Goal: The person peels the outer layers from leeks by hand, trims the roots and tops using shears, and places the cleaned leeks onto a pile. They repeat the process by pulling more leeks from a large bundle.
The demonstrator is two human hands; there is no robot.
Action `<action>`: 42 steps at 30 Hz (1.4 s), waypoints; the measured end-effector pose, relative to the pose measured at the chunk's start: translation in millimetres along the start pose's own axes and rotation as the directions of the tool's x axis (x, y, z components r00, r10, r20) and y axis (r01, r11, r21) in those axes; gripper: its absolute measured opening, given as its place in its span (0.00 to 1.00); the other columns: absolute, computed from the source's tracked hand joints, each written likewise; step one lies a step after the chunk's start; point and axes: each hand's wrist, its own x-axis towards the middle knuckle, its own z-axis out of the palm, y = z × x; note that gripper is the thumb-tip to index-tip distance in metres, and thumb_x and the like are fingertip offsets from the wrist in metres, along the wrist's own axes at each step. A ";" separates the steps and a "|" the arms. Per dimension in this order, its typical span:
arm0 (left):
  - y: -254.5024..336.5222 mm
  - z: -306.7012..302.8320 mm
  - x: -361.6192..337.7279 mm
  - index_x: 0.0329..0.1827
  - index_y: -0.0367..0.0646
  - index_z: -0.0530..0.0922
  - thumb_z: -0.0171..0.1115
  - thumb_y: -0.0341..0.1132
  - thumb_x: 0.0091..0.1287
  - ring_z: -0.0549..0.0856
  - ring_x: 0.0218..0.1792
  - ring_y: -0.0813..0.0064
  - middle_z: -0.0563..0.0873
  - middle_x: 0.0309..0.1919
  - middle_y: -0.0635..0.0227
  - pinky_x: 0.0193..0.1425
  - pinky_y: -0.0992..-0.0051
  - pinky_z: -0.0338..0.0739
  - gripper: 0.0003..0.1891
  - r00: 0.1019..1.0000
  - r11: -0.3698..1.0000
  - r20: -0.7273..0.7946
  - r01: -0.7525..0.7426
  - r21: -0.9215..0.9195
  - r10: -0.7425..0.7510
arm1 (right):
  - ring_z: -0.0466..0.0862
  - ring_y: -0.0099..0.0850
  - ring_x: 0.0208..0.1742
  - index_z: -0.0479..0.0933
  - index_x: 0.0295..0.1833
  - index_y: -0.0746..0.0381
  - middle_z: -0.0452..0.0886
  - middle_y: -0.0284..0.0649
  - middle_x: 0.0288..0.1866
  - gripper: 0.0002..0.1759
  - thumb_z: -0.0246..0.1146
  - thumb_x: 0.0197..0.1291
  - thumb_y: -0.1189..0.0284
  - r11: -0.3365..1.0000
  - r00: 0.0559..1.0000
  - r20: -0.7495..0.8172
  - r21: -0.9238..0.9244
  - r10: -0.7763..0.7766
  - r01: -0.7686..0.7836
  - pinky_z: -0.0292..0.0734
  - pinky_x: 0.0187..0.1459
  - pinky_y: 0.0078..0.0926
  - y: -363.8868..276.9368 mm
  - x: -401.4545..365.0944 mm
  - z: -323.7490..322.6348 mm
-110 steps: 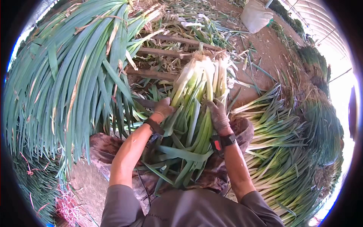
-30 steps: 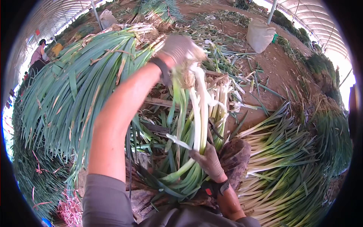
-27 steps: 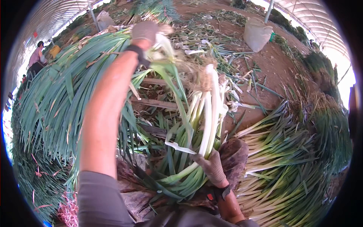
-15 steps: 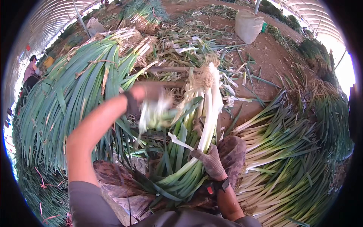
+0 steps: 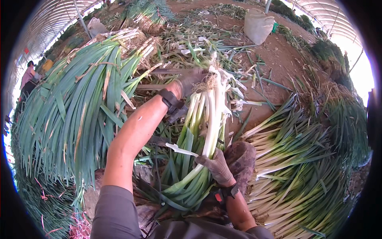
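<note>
gripping a bunch of leeks (image 5: pixel 203 131) mid-stalk, the gloved right hand (image 5: pixel 217 169) is closed around it over the person's lap. the gloved left hand (image 5: pixel 191 79) is clenched at the rooty white ends, up top. a big pile of uncleaned leeks (image 5: pixel 75 103) lies to the left, trimmed leeks (image 5: pixel 294 159) to the right, a white sack (image 5: pixel 258 24) on the dirt beyond.
</note>
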 end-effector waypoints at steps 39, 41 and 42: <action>68.2 72.1 -4.5 0.40 0.45 0.90 0.66 0.34 0.63 0.91 0.41 0.61 0.91 0.39 0.59 0.45 0.61 0.86 0.08 0.974 -0.398 -0.130 0.048 0.916 -0.183 | 0.76 0.20 0.37 0.73 0.52 0.68 0.78 0.31 0.36 0.17 0.68 0.65 0.70 0.949 0.995 0.080 -0.304 -0.060 0.081 0.76 0.41 0.23 -12.5 19.5 26.6; 84.3 18.4 2.6 0.41 0.41 0.88 0.64 0.34 0.67 0.89 0.32 0.64 0.90 0.34 0.59 0.37 0.64 0.84 0.08 0.995 -0.307 -0.060 0.083 0.948 0.084 | 0.77 0.19 0.37 0.74 0.51 0.67 0.79 0.31 0.36 0.15 0.68 0.65 0.70 0.980 0.995 0.071 -0.184 -0.064 0.076 0.77 0.41 0.21 -9.3 12.8 24.4; 93.7 -14.1 6.5 0.43 0.39 0.87 0.63 0.33 0.69 0.88 0.30 0.64 0.89 0.33 0.58 0.35 0.64 0.83 0.08 0.976 -0.271 -0.032 0.091 0.958 0.218 | 0.78 0.19 0.38 0.74 0.51 0.67 0.79 0.32 0.36 0.15 0.68 0.65 0.70 0.994 0.998 0.049 -0.096 -0.051 0.055 0.78 0.41 0.21 -11.7 8.6 23.8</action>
